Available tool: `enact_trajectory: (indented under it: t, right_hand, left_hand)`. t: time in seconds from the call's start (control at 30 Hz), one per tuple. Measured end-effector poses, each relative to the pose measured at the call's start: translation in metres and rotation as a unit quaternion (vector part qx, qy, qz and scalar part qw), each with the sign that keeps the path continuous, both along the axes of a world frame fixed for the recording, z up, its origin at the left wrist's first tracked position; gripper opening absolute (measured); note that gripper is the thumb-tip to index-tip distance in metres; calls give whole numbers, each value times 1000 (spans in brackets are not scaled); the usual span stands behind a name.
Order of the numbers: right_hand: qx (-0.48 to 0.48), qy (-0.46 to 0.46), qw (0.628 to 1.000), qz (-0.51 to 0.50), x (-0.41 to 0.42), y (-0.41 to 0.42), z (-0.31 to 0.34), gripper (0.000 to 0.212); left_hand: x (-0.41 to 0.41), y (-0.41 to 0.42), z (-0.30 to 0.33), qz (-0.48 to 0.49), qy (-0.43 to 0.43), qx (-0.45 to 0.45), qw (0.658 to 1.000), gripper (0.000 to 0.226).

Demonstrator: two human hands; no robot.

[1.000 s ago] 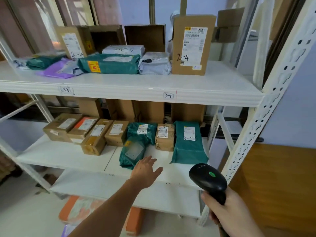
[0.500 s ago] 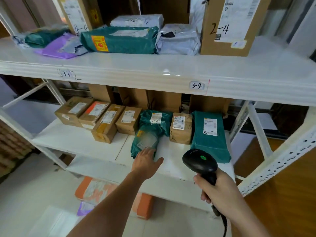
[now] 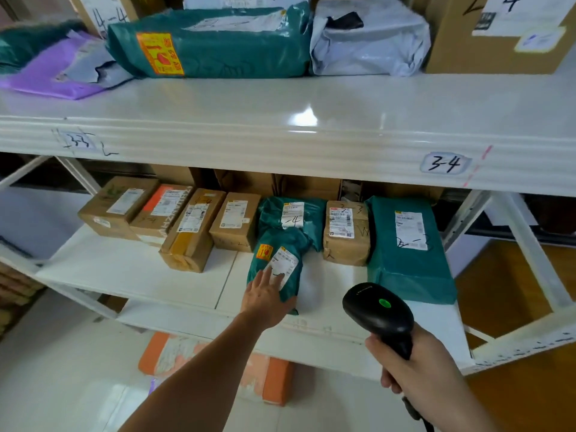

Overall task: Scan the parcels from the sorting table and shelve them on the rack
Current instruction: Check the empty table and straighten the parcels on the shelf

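A small green mailer parcel (image 3: pixel 282 265) with a white label lies at the front of the lower shelf (image 3: pixel 140 269) of the white rack. My left hand (image 3: pixel 265 299) lies flat on the near end of this parcel, fingers straight. My right hand (image 3: pixel 414 366) grips the handle of a black barcode scanner (image 3: pixel 378 313), low right, whose green light is on. The scanner head points toward the shelf and the green mailer.
Several brown boxes (image 3: pixel 193 229) and green bags (image 3: pixel 408 244) line the lower shelf. The upper shelf (image 3: pixel 280 120), tagged 3-4, holds green, purple and grey bags and a tall box. An orange parcel (image 3: pixel 271 378) lies on the floor below. A rack post (image 3: pixel 530 254) stands at right.
My head moved closer to the rack and lower. My left hand reached forward and came down onto the green mailer. The scanner rose a little toward the shelf.
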State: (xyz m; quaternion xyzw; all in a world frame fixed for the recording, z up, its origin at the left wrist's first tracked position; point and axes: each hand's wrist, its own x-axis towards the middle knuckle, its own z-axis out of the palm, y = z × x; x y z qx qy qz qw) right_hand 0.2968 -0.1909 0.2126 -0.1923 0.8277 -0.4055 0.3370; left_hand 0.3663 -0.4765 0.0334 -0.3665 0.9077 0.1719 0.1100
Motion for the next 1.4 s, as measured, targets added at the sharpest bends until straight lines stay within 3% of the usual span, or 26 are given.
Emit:
enact_trajectory:
  t: [0.13,0.3,0.5,0.7,0.93,1.0,1.13,1.2,1.4]
  right_hand:
    - [16,-27,999,-29,7,-23,-21,13]
    - [18,-46,997,-63,16,-43,-42,23]
    - [37,-39,996,-77,23,-53,-53,29]
    - [39,-37,994,-92,22,-58,-54,37]
    - [28,12,997,-71,23,-60,-49,44]
    - [34,24,997,-67,22,-57,-49,46]
    - [37,-40,994,-100,22,-51,-48,36]
    - [47,-48,992,-105,21,-47,-49,32]
    - [41,-55,992,-106,24,-37,-31,21]
  left_hand:
    - [-14,-33,-29,-5,-4,-9,1000,85]
    - [-18,-63,-63,138,64,57,987,93]
    - [-11,-90,-99,261,106,212,936,75]
    - [-10,-96,-111,287,121,263,913,64]
    - [-26,-95,-110,405,223,376,803,40]
    - [-30,-96,-106,418,240,391,784,35]
    - [-25,-89,-98,413,255,437,757,26]
    - [-19,-87,-93,394,233,444,770,32]
    - [-5,-90,-61,323,132,314,883,74]
